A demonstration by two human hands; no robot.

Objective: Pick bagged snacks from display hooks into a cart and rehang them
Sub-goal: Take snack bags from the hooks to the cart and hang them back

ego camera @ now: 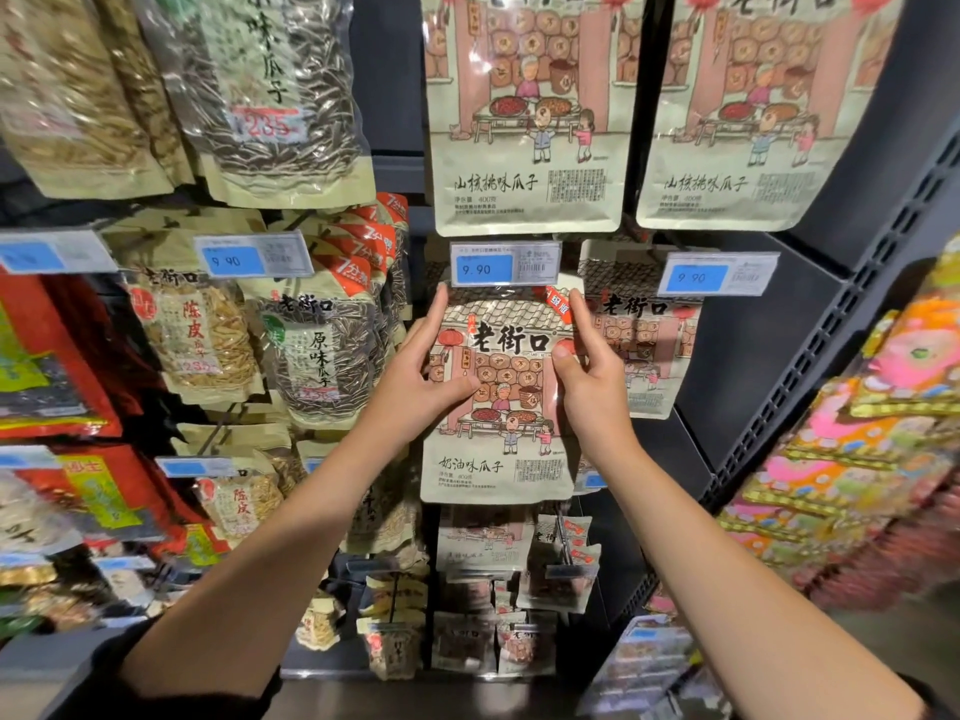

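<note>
From the head camera, both hands are up at the rack, clamped on one cream-coloured bag of sunflower seeds that sits just under the middle price tag. The left hand pinches the bag's left edge, fingers reaching up behind the top corner and thumb pressed on the front; the right hand does the same on the right edge, index finger stretched up toward the top corner. The bag's top edge is tucked behind the tag, so the hook and the hang hole are hidden, and whether the bag is coming off or going on cannot be told. Either way, the step seems to turn on that hidden hole: keeping the top edge flat and level between both hands should let it slide straight along the hook rather than snag. More bags of the same brand hang above, and another just beside on the right, so the bag is best kept square to avoid dragging the neighbours. Tilting the tag up a little may help. No cart is in view.
</note>
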